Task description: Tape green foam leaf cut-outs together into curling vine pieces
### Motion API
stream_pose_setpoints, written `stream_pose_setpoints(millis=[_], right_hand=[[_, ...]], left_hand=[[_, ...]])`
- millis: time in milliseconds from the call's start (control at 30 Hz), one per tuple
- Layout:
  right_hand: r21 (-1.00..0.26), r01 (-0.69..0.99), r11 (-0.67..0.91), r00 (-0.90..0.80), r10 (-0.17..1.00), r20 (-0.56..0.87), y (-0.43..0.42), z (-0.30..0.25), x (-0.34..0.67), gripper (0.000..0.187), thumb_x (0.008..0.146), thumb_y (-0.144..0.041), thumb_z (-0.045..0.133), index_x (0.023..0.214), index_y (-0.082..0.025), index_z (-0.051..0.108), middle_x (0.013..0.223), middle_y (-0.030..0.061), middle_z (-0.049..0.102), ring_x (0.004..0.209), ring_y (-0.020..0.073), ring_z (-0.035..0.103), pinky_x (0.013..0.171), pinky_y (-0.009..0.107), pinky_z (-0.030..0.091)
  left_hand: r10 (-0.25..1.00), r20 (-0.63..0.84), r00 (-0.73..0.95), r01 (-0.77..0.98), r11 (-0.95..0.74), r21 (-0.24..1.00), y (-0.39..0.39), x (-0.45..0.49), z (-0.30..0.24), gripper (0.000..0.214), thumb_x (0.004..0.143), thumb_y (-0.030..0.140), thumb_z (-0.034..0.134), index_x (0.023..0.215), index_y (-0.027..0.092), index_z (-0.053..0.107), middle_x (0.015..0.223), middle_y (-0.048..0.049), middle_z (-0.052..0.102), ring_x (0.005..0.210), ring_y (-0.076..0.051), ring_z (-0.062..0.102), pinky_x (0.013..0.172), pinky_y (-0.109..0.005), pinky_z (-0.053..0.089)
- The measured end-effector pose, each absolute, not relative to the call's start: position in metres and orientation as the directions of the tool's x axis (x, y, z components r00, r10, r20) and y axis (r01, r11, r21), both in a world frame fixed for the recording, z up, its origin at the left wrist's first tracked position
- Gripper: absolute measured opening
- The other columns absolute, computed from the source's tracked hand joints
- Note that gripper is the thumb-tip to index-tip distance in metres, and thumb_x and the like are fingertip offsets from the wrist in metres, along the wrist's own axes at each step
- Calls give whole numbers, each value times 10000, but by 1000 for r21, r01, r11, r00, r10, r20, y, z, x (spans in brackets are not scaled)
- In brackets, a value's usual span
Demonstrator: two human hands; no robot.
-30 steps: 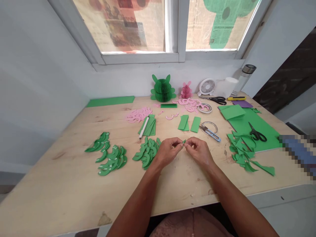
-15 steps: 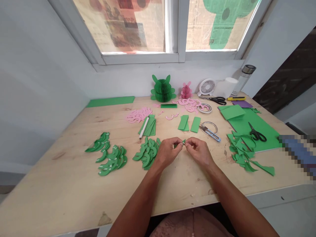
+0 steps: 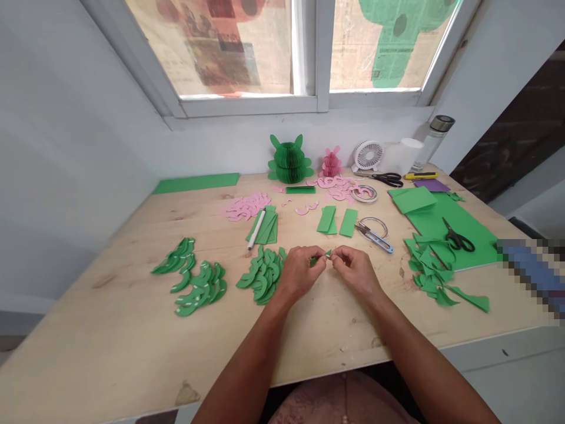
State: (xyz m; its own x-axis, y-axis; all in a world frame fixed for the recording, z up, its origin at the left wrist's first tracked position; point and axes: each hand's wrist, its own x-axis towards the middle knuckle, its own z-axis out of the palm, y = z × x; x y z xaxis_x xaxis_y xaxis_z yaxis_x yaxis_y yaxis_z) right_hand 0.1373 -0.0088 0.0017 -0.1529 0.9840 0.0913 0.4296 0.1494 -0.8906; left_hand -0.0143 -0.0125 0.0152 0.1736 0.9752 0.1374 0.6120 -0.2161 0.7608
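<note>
My left hand (image 3: 302,274) is closed in a pinch on a small green paper piece (image 3: 328,254), most of it hidden by the fingers. From the other side, my right hand (image 3: 355,272) pinches the tip of the same piece, where a tiny white bit shows. Just left of my left hand lies a pile of curved green paper cutouts (image 3: 265,272). Farther left, more green cutouts (image 3: 203,288) bear white strips, probably tape. Beyond my hands are folded green paper rectangles (image 3: 326,219) and blue-handled thread snips (image 3: 375,237).
A white pen (image 3: 256,229) rests on green strips. Pink cutouts (image 3: 247,207), a tape roll (image 3: 364,194) and green (image 3: 289,164) and pink (image 3: 331,163) honeycomb paper figures stand or lie farther back. On the right are black scissors (image 3: 459,235) on green sheets, green scraps (image 3: 430,271) and a yellow cutter (image 3: 421,175).
The view has shifted very slightly. Both hands keep nearly the same pinch on the green paper piece, with only tiny finger movement.
</note>
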Motion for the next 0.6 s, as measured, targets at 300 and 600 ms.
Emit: stream_pose_setpoints(millis=[300,600], right_hand=[[-880,442,172,-123,984,130,-9,1,138,150,740,-243,501,711,-171,630,633,10,635,558,129,540,545,230,405],[-899,402,174,-107,984,142,-8,1,139,162,745,-256,515,768,-164,645,702,24,651,564,122,530,524,225,400]], left_hand=[[990,93,102,497,-132,858,-13,-15,14,188,718,281,523,680,169,669,624,10,630,560,-111,497,512,-208,343],[989,-126,71,110,118,987,-12,-14,16,251,680,366,592,688,124,658,579,-18,611,438,-64,390,405,-186,272]])
